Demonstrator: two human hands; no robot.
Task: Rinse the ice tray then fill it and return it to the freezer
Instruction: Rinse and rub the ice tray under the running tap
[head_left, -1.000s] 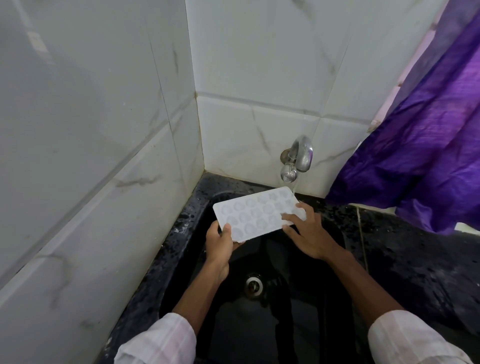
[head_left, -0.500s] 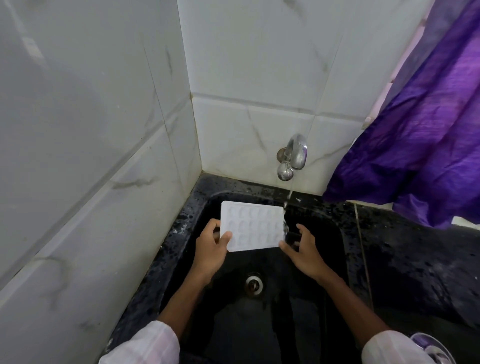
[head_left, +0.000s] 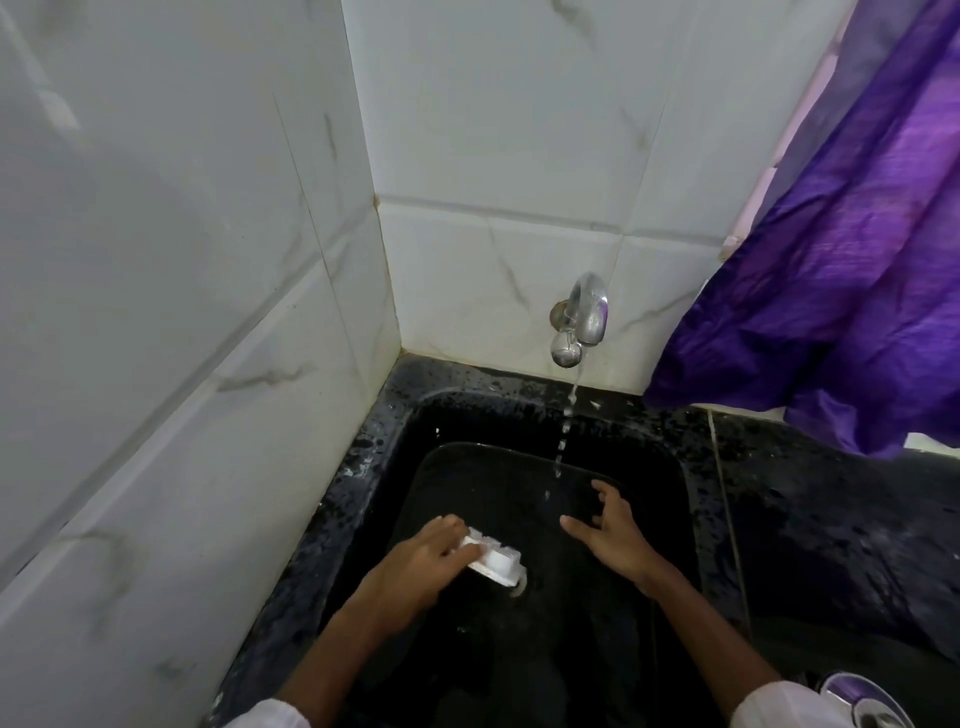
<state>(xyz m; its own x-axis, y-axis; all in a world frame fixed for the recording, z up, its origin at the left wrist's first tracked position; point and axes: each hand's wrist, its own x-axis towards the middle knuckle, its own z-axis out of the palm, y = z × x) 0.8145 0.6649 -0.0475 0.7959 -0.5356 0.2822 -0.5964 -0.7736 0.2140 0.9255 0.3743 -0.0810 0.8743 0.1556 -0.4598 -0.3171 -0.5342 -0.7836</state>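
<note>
The white ice tray (head_left: 496, 562) is low inside the black sink (head_left: 691, 519), turned over so that its moulded underside faces up, just above the drain. My left hand (head_left: 421, 561) grips its left end and covers most of it. My right hand (head_left: 610, 535) hovers to the right of the tray with fingers spread, holding nothing. A thin stream of water falls from the chrome tap (head_left: 579, 322) on the back wall into the sink, beyond both hands.
White marbled tiles (head_left: 182, 312) close off the left and back of the sink. A purple curtain (head_left: 841, 291) hangs at the right over the wet black counter (head_left: 831, 545). A shiny metal object (head_left: 862, 701) sits at the bottom right corner.
My left hand has brought the tray down from under the tap to the sink bottom and flipped it. My right hand has let go of it and pulled away.
</note>
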